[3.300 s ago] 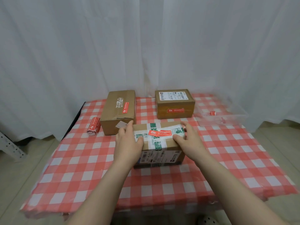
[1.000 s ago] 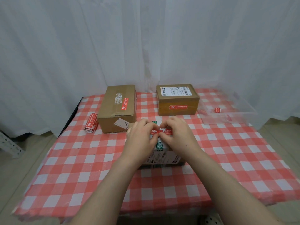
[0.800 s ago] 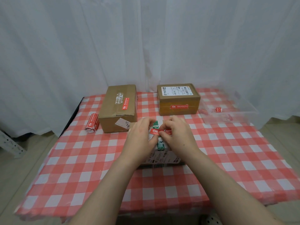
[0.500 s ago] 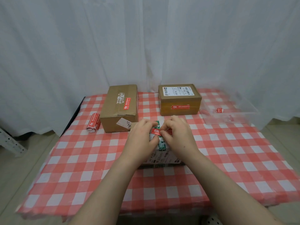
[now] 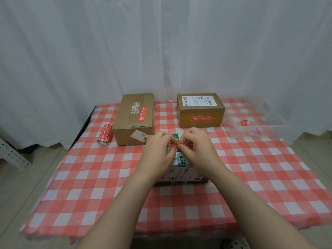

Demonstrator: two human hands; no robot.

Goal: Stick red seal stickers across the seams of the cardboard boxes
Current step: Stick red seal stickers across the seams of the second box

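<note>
Both hands are working on top of the near box [image 5: 181, 174]: left hand [image 5: 159, 151] and right hand [image 5: 198, 148] are pinching the red seal sticker [image 5: 177, 145], fingertips curled together, at the table's [image 5: 89, 186] middle.

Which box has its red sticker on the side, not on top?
The back right box: its sticker is on the front face. The back left box and the near box have theirs on top.

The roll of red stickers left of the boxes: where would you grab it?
Probably from above and the left, fingers across the middle of the sticker roll. It lies flat, pointing away, with its top and left side free; the left box stands close on its right.
</note>
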